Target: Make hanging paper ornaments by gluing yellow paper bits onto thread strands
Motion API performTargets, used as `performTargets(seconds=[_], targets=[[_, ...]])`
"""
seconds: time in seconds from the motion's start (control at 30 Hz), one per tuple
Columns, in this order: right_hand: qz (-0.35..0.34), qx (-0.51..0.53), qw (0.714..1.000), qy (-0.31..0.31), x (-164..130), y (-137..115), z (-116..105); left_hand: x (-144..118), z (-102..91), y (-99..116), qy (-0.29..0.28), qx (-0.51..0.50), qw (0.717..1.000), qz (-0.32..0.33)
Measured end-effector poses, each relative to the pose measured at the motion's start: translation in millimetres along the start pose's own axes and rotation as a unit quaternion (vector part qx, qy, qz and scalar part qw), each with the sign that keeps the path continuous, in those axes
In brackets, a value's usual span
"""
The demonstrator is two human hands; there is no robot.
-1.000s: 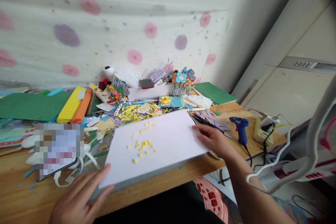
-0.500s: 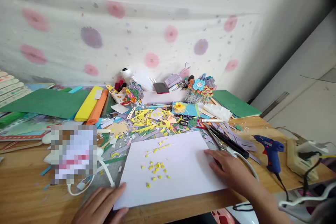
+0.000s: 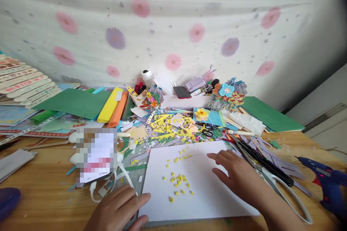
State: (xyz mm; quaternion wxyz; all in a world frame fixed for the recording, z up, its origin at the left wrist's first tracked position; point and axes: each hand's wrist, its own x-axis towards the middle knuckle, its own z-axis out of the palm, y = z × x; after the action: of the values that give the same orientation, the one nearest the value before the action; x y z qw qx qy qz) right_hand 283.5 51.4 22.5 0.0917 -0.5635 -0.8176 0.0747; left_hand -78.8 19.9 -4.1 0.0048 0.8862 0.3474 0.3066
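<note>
A white sheet of paper [image 3: 206, 195] lies at the front of the table. Small yellow paper pieces [image 3: 179, 179] are scattered over its left half, and near its top a few more cluster along thin pale stems [image 3: 179, 157]. My left hand [image 3: 119, 205] is at the sheet's lower left edge, index finger and thumb apart over the corner. Over the right part of the sheet is my right hand [image 3: 233, 169], fingers stretched toward the yellow bits and holding nothing. Whether its fingertips touch the paper, I cannot tell.
Behind the sheet lies a heap of paper scraps [image 3: 168, 124] with small black scissors [image 3: 207, 130]. Large scissors [image 3: 260, 169] and a blue glue gun [image 3: 325, 177] lie at the right. A phone with a blurred screen [image 3: 99, 155] and white cable stands at the left.
The view has swung left, so things appear farther right. My right hand has moved inward from the sheet's right edge, over the paper. My left hand stays by the lower left corner.
</note>
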Motion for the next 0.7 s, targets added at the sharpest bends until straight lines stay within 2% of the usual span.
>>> performTargets(seconds=[0.13,0.23,0.37,0.57,0.63,0.7], targets=[[-0.091,0.059,0.994,-0.027,24,-43,-6,10,-5.7,2,0.009,-0.015,1.0,-0.005],[-0.132,0.1,0.985,-0.045,32,-61,-3,13,-8.1,4,0.006,-0.01,1.0,-0.021],[-0.14,0.114,0.983,-0.046,30,-58,9,16,-16.1,-1,-0.001,0.03,0.998,-0.053],[-0.165,0.155,0.974,0.021,28,-50,11,25,-29.1,-10,0.023,0.038,0.997,-0.066],[-0.163,0.173,0.971,0.039,16,-48,8,29,-31.6,-10,0.041,0.039,0.996,-0.069],[-0.117,0.167,0.977,0.055,-7,-44,5,34,-32.8,-8,0.061,0.045,0.995,-0.063]])
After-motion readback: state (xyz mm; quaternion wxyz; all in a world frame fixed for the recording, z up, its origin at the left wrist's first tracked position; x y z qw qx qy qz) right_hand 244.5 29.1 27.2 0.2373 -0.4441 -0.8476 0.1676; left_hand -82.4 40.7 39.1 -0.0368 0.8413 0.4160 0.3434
